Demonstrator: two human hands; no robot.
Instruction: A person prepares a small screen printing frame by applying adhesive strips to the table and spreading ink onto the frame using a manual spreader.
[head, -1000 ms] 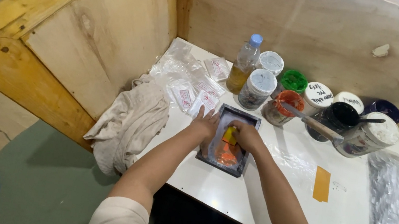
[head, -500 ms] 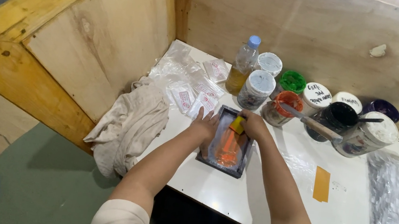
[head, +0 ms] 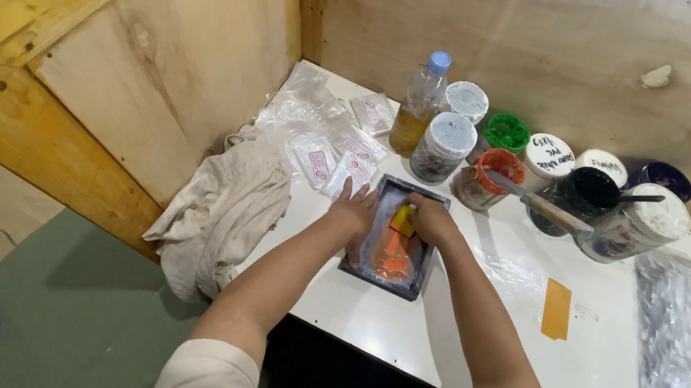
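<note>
The right hand [head: 433,221] has slid up the dark tray [head: 394,238] since a sec ago; before, it was nearer the tray's middle, now it's at the far end. The left hand [head: 353,213] hasn't rly moved.

The tray sits on the white table [head: 471,331], straight ahead of the person at 12 o'clock. Its long side runs 12 to 6, tipped a bit. Orange paint [head: 395,261] is smeared inside.

Both hands are right on it. Right hand is closed around a small yellow scraper [head: 403,221] at the 12 end. Left hand lies flat w/ fingers spread, pressing the tray's 9 o'clock edge.

Paint tubs [head: 496,166] stand at 1 o'clock, small plastic bags [head: 335,142] at 10, a crumpled cloth [head: 221,203] at 9.
</note>
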